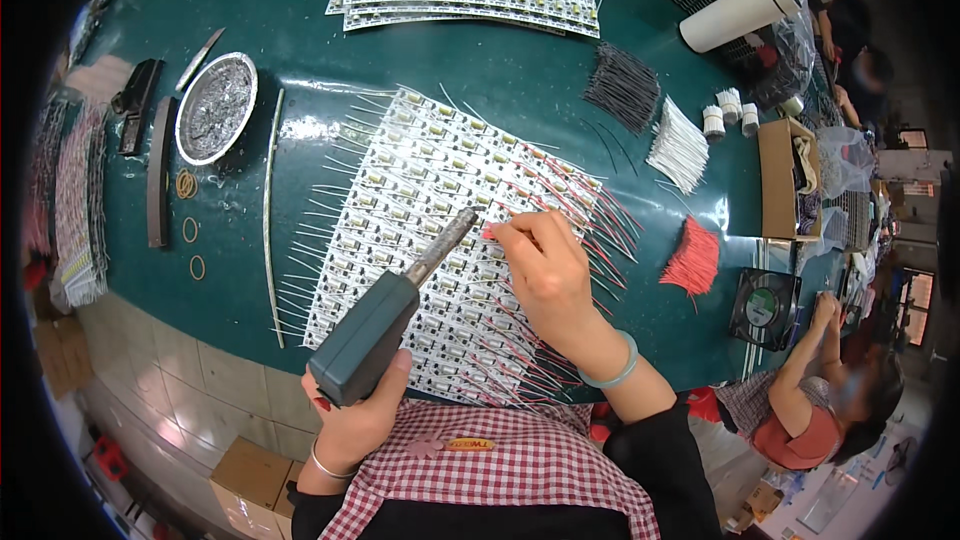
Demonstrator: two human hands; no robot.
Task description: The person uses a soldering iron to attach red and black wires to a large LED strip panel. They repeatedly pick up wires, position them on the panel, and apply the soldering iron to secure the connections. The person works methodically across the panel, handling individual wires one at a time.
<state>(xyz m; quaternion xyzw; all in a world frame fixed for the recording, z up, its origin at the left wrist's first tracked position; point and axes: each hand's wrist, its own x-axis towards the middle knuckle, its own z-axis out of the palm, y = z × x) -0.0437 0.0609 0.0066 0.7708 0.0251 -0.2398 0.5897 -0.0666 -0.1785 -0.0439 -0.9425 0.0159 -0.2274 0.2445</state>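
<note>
In the head view, my left hand [365, 410] is wrapping the handle of a soldering gun [365, 338], whose long axis is running from seven o'clock at the grip to one o'clock at the tip. My right hand [548, 265] is pinching a red wire [490, 232], thumb and fingertips closing together on its short showing end. The gun's tip is standing at eleven o'clock from that pinch, just beside it, so the wire is lying at about five o'clock from the tip. My right fingers are the nearer ones to the wire; my left is sitting back toward seven o'clock. Both tip and pinch are hovering over, or perhaps touching, the panel of small white boards [400, 210]; from above I cannot tell which, nor which way the wire is running under my fingers. From my right hand, a pile of red wires [692, 258] is lying at three o'clock, and a pile of black wires [622, 88] at one.
</note>
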